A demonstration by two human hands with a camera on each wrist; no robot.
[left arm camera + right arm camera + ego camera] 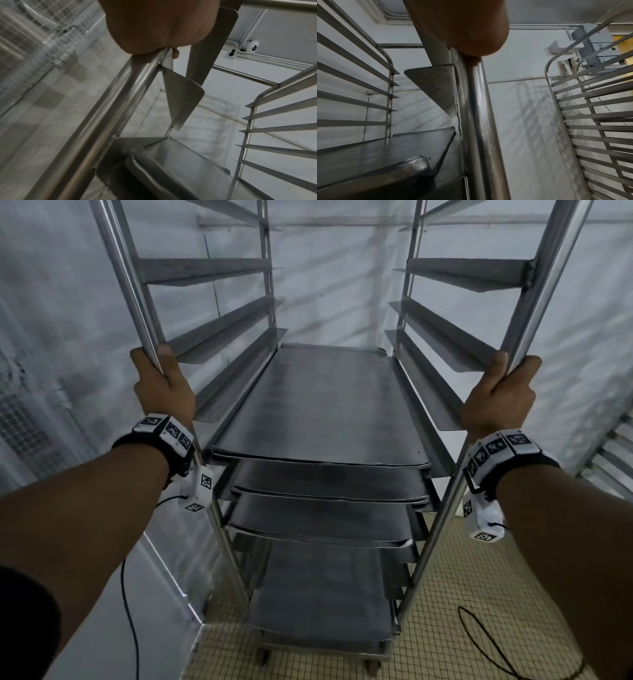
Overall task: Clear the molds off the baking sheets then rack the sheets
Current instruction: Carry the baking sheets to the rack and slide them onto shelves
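My left hand (pixel 164 392) is wrapping around the front left upright (pixel 132 285) of the tray rack (pixel 442 529), fingers curled behind the tube with the thumb lying along its inner side. My right hand (pixel 498 397) is gripping the front right upright (pixel 548 278) the same way, so both hands are clamped on the rack, well apart, at about the same height.

In both wrist views, my palm is blocking the fingers, so only the heel of the hand and the steel tube below it are showing. The rack's top is running out of the head view.

The baking sheets (pixel 325 405) are sitting on the rack's runners between my hands and lower; the top one is lying just below hand level, with more sheets stacked on the runners beneath it, down toward the tiled floor (pixel 455 587).
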